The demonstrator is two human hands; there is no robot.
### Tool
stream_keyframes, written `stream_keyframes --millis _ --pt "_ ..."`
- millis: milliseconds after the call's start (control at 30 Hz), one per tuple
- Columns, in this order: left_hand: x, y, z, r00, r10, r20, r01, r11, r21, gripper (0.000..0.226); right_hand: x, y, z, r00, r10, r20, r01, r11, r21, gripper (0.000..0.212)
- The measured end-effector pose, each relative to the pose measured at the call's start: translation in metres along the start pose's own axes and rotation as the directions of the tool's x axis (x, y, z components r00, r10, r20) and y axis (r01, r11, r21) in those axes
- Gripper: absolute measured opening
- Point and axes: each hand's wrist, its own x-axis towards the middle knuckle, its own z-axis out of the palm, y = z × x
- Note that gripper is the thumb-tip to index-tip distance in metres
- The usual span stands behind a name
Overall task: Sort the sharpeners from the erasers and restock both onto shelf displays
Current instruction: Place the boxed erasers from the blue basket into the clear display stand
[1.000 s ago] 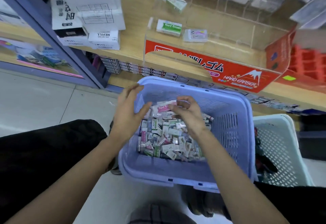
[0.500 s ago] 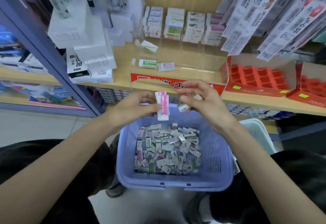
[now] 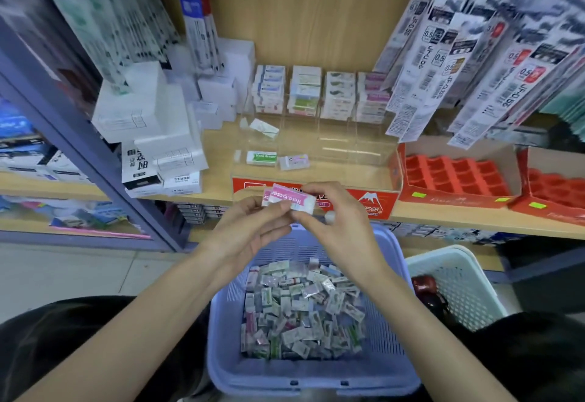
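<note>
Pink-labelled, the eraser is pinched between both hands — left hand fingertips on its 8 o'clock edge, right hand thumb and fingers curled on the 4 o'clock edge — held at 12 o'clock above the purple basket.

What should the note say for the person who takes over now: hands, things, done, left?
Left hand and right hand: both pinch a pink Hard Eraser above the purple basket.
Purple basket: a heap of small wrapped items.
Clear display case on the shelf: a green Hard Eraser and a pale eraser, side by side.
Red trays: compartments bare.
Done: two erasers in the case. Left: place the pink one, sort and shelve the heap.
</note>
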Motion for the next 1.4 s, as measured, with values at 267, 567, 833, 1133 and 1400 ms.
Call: stream_keyframes --millis 267,567,833,1133,1400 --pt "0.000 0.011 0.003 0.991 0.113 0.074 -0.124 0.978 0.168 0.054 0.010 0.006 -0.010 0.993 -0.115 0.026 0.107 0.972 0.210 0.029" --pt "0.002 0.030 0.011 0.926 0.310 0.214 -0.374 0.822 0.429 0.036 0.018 0.001 -0.031 0.994 -0.094 0.050 0.073 0.944 0.321 0.036" --pt "0.007 0.032 0.014 0.927 0.344 0.148 -0.374 0.847 0.378 0.038 0.019 0.003 -0.050 0.995 0.045 -0.087 -0.003 0.899 0.437 0.028" --pt "0.014 0.039 0.017 0.912 0.370 0.178 -0.409 0.851 0.329 0.045 0.036 -0.001 -0.039 0.975 -0.221 -0.013 0.222 0.974 0.051 0.041" --pt "0.059 0.067 0.004 0.945 0.289 0.155 -0.327 0.868 0.373 0.035 0.096 -0.002 -0.034 0.941 -0.313 0.129 0.338 0.875 -0.346 0.038"
